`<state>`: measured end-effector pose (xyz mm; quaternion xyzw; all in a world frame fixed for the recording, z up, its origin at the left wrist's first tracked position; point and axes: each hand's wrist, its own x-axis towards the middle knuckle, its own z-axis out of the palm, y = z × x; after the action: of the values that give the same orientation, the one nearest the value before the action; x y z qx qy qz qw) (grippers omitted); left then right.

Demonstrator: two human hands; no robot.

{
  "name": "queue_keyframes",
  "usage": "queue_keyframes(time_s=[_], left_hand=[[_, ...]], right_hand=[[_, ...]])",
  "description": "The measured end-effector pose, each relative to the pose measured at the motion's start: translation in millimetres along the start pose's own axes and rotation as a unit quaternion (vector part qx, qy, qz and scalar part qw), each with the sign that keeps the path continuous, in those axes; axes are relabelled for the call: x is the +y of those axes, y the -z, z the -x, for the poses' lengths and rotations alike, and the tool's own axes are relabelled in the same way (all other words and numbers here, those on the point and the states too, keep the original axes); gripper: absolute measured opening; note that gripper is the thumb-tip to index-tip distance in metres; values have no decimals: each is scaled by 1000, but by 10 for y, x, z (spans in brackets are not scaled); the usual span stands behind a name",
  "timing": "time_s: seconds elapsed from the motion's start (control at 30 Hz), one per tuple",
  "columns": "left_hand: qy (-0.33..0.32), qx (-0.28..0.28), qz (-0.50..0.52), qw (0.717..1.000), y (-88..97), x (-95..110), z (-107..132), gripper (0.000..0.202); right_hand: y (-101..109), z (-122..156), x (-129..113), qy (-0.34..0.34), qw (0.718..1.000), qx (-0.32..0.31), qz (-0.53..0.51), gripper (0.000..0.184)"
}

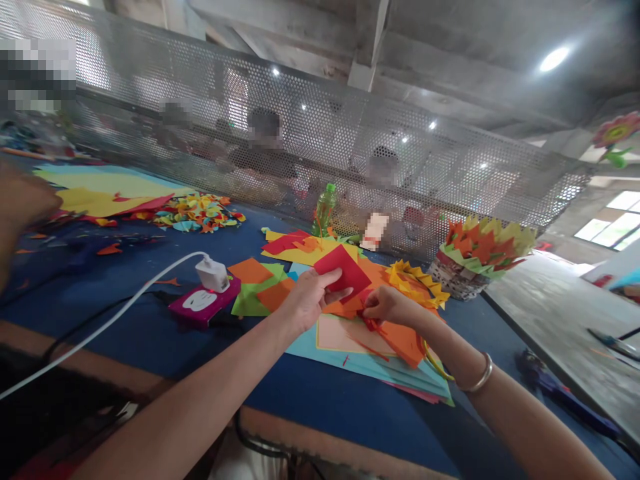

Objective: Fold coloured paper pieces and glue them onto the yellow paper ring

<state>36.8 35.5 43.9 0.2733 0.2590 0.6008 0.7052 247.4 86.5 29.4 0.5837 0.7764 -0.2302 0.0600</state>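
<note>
My left hand [310, 298] pinches a red paper sheet [343, 270] and holds it up a little above the blue table [150, 333]. My right hand [387, 305] is closed just to its right, fingers pressed on small red paper scraps [369, 323] over an orange sheet [403, 340]. Under both hands lies a stack of coloured sheets [360, 363], light blue on the outside with a pale pink one on top. A bangle sits on my right wrist.
A white charger plugged into a purple power strip [204, 301], with its white cable, lies left of my hands. A yellow paper flower [417, 283] and a basket of paper flames [475, 263] stand at the right. A green bottle [324, 210] stands by the perforated metal screen [350, 140], people beyond it. Paper scraps [197, 213] far left.
</note>
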Motion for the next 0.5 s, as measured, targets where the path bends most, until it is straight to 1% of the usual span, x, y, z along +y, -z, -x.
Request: queue_keyframes(time_s=[0.13, 0.3, 0.4, 0.5], left_hand=[[-3, 4, -1, 1000, -1, 4, 2, 5], [3, 1, -14, 1000, 22, -10, -19, 2], [3, -2, -17, 1000, 39, -18, -35, 5], [0, -4, -15, 1000, 46, -20, -47, 6]], right_hand=[[33, 21, 127, 18, 999, -18, -44, 31], [18, 35, 189, 30, 997, -15, -74, 32], [40, 106, 183, 33, 997, -3, -65, 31], [57, 280, 106, 33, 999, 5, -28, 29]])
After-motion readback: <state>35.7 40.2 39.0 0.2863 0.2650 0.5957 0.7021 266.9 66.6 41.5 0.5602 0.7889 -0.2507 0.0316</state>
